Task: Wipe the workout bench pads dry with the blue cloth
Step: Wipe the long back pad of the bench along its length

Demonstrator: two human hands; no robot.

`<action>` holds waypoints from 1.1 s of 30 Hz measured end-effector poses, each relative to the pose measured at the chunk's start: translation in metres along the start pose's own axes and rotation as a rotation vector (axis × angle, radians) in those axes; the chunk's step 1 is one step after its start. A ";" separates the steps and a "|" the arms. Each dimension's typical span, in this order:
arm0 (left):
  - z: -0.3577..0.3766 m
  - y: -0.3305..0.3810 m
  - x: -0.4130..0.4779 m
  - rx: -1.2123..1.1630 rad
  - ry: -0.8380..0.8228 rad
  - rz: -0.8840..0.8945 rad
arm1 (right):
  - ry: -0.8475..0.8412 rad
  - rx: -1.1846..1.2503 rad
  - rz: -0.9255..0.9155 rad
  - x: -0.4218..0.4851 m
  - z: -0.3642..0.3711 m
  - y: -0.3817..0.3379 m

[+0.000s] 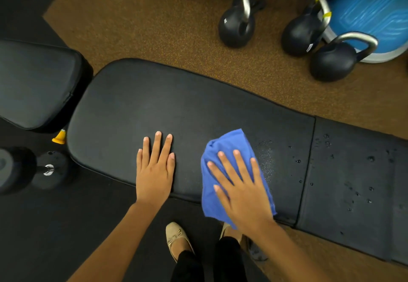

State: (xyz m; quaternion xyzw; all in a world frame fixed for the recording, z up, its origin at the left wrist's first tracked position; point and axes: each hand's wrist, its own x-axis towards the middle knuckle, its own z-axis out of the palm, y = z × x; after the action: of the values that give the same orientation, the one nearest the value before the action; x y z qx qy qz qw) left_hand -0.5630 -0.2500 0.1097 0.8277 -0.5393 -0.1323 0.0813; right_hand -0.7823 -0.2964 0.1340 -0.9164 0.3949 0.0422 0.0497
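Note:
A long black bench pad (176, 109) runs across the middle of the head view. On its near right part lies the blue cloth (227, 147), with my right hand (240, 184) pressed flat on top, fingers spread. My left hand (154, 169) rests flat on the bare pad, left of the cloth and apart from it, holding nothing. Fine wet specks sit on the pad just right of the cloth. A second black pad (353, 182) adjoins on the right and carries several water drops. A third pad (35, 82) sits at the far left.
Three black kettlebells (237, 27) stand on the brown floor beyond the bench, beside a blue balance dome (375, 5). A dumbbell (28, 171) lies at the left on the black mat. My feet in beige shoes (176, 239) stand below the bench's near edge.

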 end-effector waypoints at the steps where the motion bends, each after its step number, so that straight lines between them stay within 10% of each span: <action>1: 0.000 0.000 0.000 -0.003 0.002 0.000 | 0.007 -0.006 0.001 -0.005 -0.002 0.012; 9: 0.002 0.000 0.000 0.000 0.009 0.001 | 0.064 0.044 0.415 0.034 -0.006 0.026; 21: -0.008 0.014 0.001 0.011 0.057 -0.042 | -0.011 0.061 0.080 0.000 -0.010 0.011; 33: 0.030 0.181 -0.039 0.064 0.016 0.119 | 0.104 0.114 0.492 -0.022 -0.015 0.099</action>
State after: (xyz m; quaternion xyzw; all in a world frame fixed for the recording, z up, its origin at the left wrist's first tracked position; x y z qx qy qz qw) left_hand -0.7447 -0.2872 0.1361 0.7973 -0.5908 -0.1035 0.0669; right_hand -0.8689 -0.3504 0.1455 -0.7895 0.6096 -0.0166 0.0693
